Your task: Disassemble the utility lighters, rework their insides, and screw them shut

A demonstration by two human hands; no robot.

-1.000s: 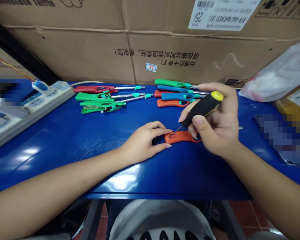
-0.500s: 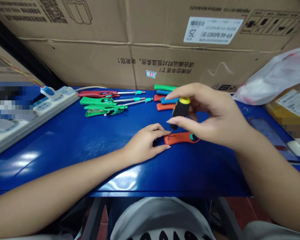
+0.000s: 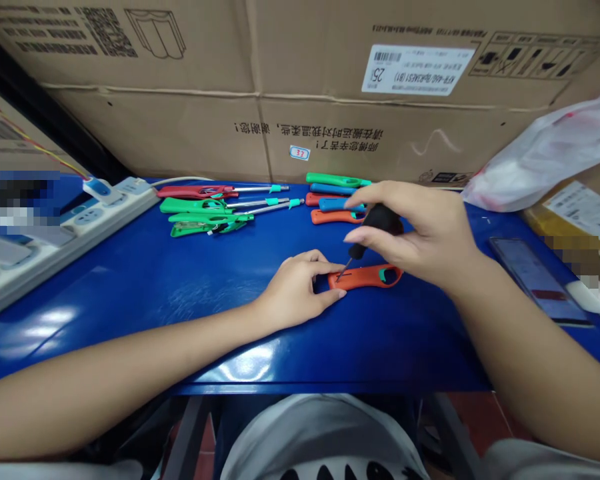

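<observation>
An orange utility lighter (image 3: 363, 277) lies on the blue tabletop, its green trigger towards the right. My left hand (image 3: 300, 287) pinches the left end of it between thumb and fingers. Above it, my right hand (image 3: 420, 233) grips a small black screwdriver (image 3: 379, 223), which leans with its thin shaft pointing down to the left. The screwdriver's tip meets the lighter near its left end, between my left thumb and fingers. Whether the tip sits in a screw is too small to tell.
Behind my right hand lie several lighters, including a green lighter (image 3: 333, 179). At the back left are red and green lighters (image 3: 195, 205) with metal tubes. A white power strip (image 3: 75, 230) borders the left. A phone (image 3: 535, 280), plastic bag (image 3: 540, 153) and large carton (image 3: 180, 133) surround the table.
The screwdriver now tilts more, its handle swung to the right along with my right hand. My left hand still steadies the orange lighter. The view has shifted slightly.
</observation>
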